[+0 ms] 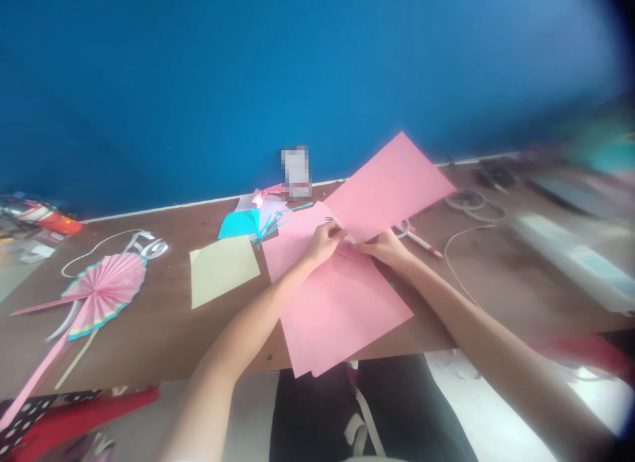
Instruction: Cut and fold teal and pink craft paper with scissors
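Note:
A pink paper sheet (391, 184) is raised at a slant above the table, its near edge toward me. My left hand (325, 242) is closed in a pinch at that edge, near a pale narrow strip running along it. At the sheet's lower right, my right hand (385, 249) grips it with thumb and fingers; part of that hand is hidden behind the paper. Under both hands lie more pink sheets (342, 323), overlapping and reaching past the table's front edge. A small dark pointed thing shows just beyond my left fingers, too small to name.
Left of the sheets are pale yellow paper (223, 271), blue fringed paper (241, 224) and a pleated pink paper fan (112, 286). A blurred white box-like thing (296, 172) stands by the blue wall. Cables (471, 204) and a long white object (575, 257) lie right on the brown table (163, 343).

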The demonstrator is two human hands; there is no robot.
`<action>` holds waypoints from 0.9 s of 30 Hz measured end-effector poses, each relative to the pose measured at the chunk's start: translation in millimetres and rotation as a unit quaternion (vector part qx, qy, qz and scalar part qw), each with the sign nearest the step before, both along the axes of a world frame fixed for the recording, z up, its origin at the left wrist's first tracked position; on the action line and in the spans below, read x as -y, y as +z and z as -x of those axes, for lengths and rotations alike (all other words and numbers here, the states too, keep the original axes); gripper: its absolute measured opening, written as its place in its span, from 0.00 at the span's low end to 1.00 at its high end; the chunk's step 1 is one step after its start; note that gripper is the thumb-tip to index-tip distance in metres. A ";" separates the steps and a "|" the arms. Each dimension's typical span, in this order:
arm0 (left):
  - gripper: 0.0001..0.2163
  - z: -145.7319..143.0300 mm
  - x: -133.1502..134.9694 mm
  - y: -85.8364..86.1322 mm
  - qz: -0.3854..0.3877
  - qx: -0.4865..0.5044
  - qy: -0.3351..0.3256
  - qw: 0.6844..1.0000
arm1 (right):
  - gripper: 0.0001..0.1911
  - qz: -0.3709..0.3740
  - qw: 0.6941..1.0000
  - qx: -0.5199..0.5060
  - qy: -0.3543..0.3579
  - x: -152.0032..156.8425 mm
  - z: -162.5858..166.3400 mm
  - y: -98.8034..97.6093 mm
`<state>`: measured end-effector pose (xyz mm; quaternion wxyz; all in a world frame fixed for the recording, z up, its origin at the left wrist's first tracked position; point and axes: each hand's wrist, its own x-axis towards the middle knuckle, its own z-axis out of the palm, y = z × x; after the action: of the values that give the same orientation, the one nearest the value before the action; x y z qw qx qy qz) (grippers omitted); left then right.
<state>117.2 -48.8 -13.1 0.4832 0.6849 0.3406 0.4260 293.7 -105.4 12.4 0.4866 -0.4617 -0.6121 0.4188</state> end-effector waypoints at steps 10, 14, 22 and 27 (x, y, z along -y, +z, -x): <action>0.10 -1.5 1.0 3.5 0.023 0.000 -0.004 1.000 | 0.22 -0.006 1.000 0.004 -0.015 -6.4 -2.5 -8.1; 0.07 -1.6 2.7 7.7 0.055 0.020 0.000 0.998 | 0.20 -0.006 1.000 0.013 -0.004 -7.1 -2.8 -7.4; 0.16 3.7 4.0 8.2 -0.007 -0.008 0.016 1.000 | 0.24 0.011 1.000 -0.019 -0.007 -4.4 -0.7 -4.7; 0.16 3.8 5.5 11.2 -0.026 0.003 0.006 1.000 | 0.22 0.022 0.999 -0.029 0.011 0.5 0.4 1.9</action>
<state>113.3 -54.2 -2.0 0.4640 0.6939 0.3321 0.4393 293.4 -105.9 14.4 0.4889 -0.4532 -0.5933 0.4511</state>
